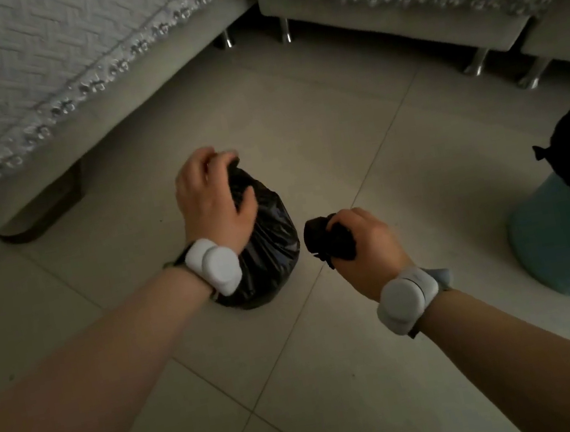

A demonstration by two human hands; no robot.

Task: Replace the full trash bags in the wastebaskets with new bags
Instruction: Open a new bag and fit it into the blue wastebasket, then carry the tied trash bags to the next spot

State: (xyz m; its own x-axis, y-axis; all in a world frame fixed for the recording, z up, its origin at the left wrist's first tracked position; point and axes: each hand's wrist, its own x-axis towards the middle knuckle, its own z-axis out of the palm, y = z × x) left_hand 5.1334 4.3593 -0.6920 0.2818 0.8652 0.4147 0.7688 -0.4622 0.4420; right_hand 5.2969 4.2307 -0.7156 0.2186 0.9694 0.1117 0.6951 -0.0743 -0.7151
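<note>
— Where's the full one?

— On the floor [296, 118], under the left hand [213, 194], which clenches the gathered neck of the full black trash bag [271, 252].

— And the other?

— The right hand [369, 246] is fisted round a crumpled black bag [325, 239], just beside the full one. I'd grip that neck low and twist before knotting, so nothing spills. The blue wastebasket [562, 243] sits well to the right of the right hand, with another black bag bulging out of it.

— Any labels?

— None readable. The white wrist bands [214, 266] look blank.

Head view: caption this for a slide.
Left hand grips a black trash bag on the floor; right hand holds a bunched bag near a blue wastebasket.
</note>
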